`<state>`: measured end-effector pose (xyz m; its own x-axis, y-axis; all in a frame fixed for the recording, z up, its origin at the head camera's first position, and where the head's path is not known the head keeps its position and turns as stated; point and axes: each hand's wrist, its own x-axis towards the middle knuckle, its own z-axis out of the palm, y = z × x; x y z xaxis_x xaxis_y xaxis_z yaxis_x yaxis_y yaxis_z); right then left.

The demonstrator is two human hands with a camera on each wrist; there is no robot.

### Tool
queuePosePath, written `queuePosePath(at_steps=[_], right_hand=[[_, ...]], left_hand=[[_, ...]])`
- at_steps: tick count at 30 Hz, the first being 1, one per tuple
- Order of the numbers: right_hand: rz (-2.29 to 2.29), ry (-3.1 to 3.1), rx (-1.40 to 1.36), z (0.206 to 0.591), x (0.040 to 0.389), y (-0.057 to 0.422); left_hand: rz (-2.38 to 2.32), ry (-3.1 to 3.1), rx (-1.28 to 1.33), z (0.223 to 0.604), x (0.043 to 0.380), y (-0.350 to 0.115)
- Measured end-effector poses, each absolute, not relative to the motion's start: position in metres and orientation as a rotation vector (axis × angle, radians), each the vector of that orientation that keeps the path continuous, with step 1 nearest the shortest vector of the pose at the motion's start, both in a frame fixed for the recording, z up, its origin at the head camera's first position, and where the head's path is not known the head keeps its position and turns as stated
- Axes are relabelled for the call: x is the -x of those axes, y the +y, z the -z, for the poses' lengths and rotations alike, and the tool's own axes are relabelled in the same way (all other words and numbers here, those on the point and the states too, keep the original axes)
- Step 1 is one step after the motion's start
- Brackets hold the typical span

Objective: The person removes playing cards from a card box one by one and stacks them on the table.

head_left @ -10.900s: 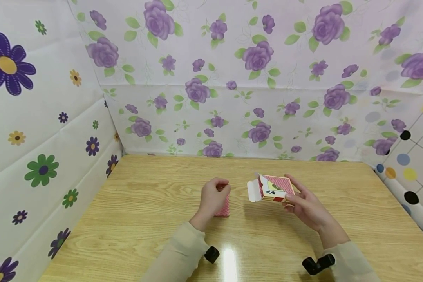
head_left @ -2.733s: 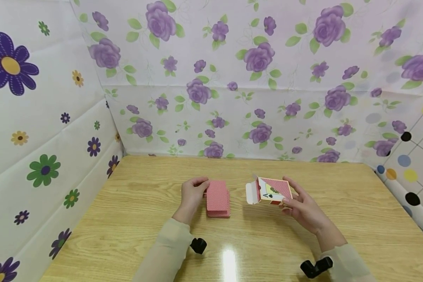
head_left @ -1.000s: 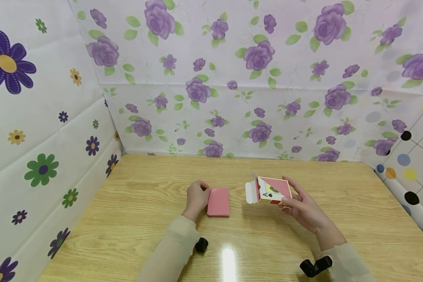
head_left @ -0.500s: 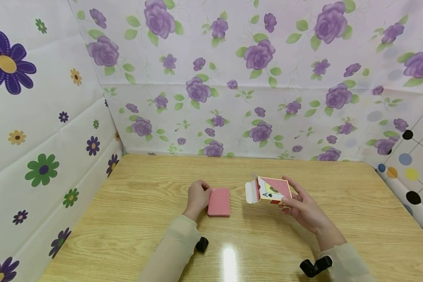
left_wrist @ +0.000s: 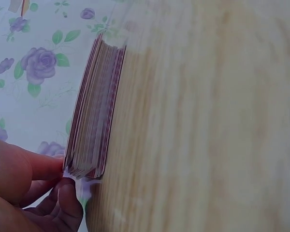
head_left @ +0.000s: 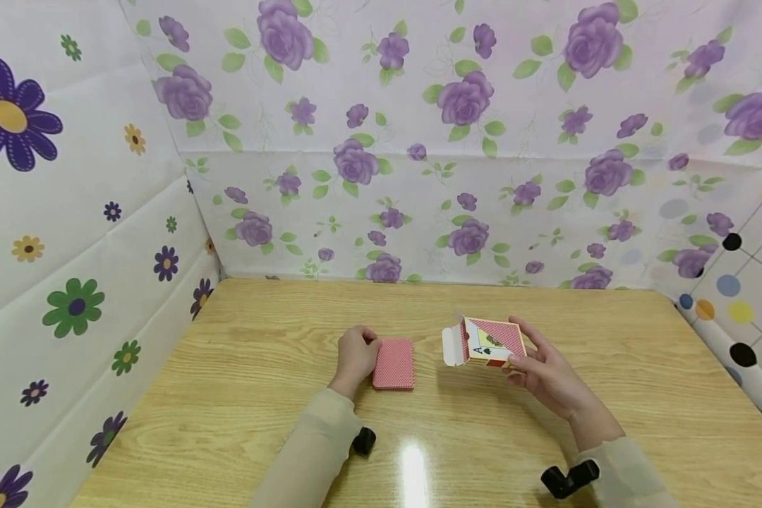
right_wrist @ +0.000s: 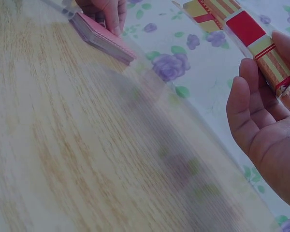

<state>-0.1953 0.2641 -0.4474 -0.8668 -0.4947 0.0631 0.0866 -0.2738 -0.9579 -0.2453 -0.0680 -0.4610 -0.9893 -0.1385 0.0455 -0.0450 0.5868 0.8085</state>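
Pale sleeves [head_left: 305,451] with black pieces [head_left: 569,481] at the wrists reach over the worktop [head_left: 241,353]. The left hand [head_left: 355,360] pinches the far left corner of the deck [head_left: 394,365], which lies flat, red backs up. The right hand [head_left: 552,377] grips the card box [head_left: 494,339] above the worktop, its opened flap [head_left: 454,345] towards the deck. Behind hangs a flowered cloth [head_left: 413,201].

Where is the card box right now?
In the head view, the card box is right of centre, in the right hand above the table, with the deck of cards to its left.
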Motion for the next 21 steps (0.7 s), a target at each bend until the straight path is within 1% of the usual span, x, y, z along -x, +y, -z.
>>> queuePosePath(at_steps=[12,21], right_hand=[[2.188,1.612,0.503,0.4477,0.1955,0.2634],[2.171,1.649,0.450,0.4475,0.1962,0.2619]], left_hand=[[1.403,-2.698,-0.160,0.4600,0.2425,-0.0674],[1.396,-2.696,-0.172,0.4614,0.2431,-0.0663]])
